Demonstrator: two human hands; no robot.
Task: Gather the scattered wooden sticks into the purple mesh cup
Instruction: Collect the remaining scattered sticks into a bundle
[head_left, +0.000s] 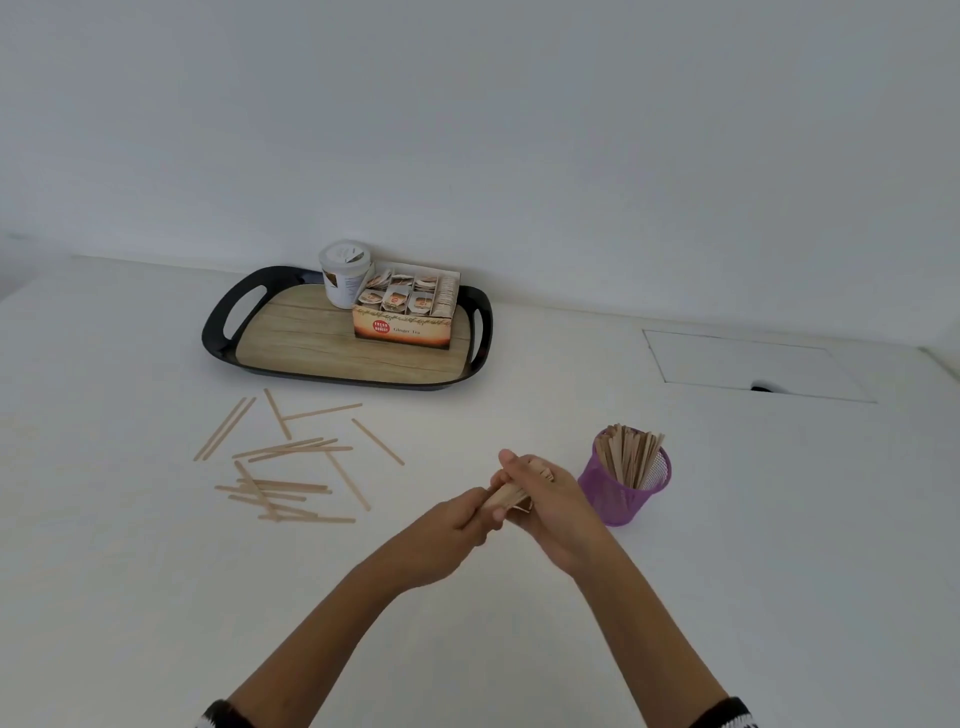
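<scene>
Both hands meet above the table's middle, closed around a bundle of wooden sticks. My left hand grips the bundle's near end; my right hand wraps its far end. Just right of them stands the purple mesh cup, upright, with several sticks standing in it. Several loose wooden sticks lie scattered on the white table to the left, some crossing each other.
A black tray with a wood-look base sits at the back, holding a ginger tea box and a white lidded tub. A rectangular cable hatch is set in the table at the back right.
</scene>
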